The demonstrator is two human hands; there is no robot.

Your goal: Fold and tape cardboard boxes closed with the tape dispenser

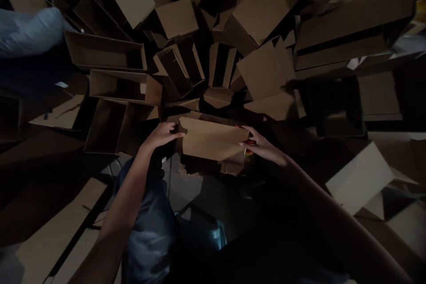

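A small brown cardboard box (213, 136) is held level in front of me, its long plain side facing up. My left hand (163, 134) grips its left end, fingers curled and thumb along the edge. At the opposite end my right hand (261, 144) pinches the right edge between thumb and fingers. Beneath that right hand shows a small red and yellow object (249, 150), too dark to name; whether the hand holds it too I cannot tell. More brown cardboard (234, 168) lies directly under the box.
Open and closed cardboard boxes are heaped all around, among them an open box (106, 53) at left and a large one (266, 4) beyond. A teal plastic stool (218, 235) stands below, by my leg (149, 235). Another person's light-blue clothing (29, 31) shows at upper left.
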